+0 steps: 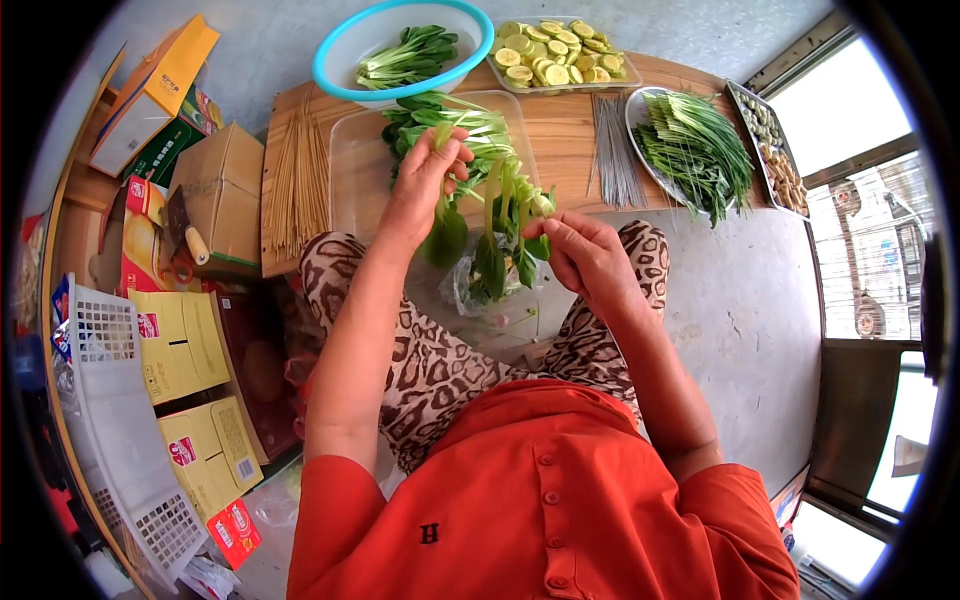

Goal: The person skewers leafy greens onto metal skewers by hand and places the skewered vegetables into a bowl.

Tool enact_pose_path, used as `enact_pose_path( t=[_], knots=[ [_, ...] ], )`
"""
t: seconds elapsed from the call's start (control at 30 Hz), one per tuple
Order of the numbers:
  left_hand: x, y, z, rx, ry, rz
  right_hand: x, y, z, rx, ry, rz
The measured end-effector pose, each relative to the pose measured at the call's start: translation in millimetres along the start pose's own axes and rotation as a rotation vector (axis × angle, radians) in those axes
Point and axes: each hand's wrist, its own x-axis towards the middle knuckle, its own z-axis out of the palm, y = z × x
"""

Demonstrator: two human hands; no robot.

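My left hand is closed, its fingertips pinching a green leaf above the front edge of the table. My right hand is also closed, thumb and finger pinched on part of a leafy green plant with pale stems, which hangs between my hands with its leaves pointing down. Behind it, a pile of the same leafy greens lies in a clear plastic tray. Below, a plastic bag holding leafy scraps sits between my knees, partly hidden by the hanging leaves.
On the wooden table are bamboo skewers, a blue-rimmed basin of greens, sliced zucchini-like rounds, metal skewers and a plate of chives. Cardboard boxes and a white plastic basket stand at left.
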Motion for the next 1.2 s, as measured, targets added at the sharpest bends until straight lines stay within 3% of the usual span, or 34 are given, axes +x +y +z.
enact_pose_path(
  t=[0.13,0.47,0.63,0.87,1.2],
  knots=[
    [0.6,-2.8,-2.9,-0.124,0.002,-0.032,-5.5,-1.0,5.6,-0.013,-0.037,0.010],
    [2.6,-3.2,-4.2,-0.106,0.066,-0.050,-6.2,1.9,5.7,0.012,-0.077,0.033],
    [2.4,-3.1,-4.8,-0.288,0.045,-0.121,-3.5,4.7,8.7,0.004,-0.061,0.021],
    [3.2,-4.1,-3.5,-0.209,0.054,-0.098,-3.2,4.7,10.7,-0.003,-0.068,0.015],
    [3.3,-5.5,-5.8,-0.342,0.008,-0.115,-3.4,7.0,10.8,0.016,-0.070,0.006]
  ],
)
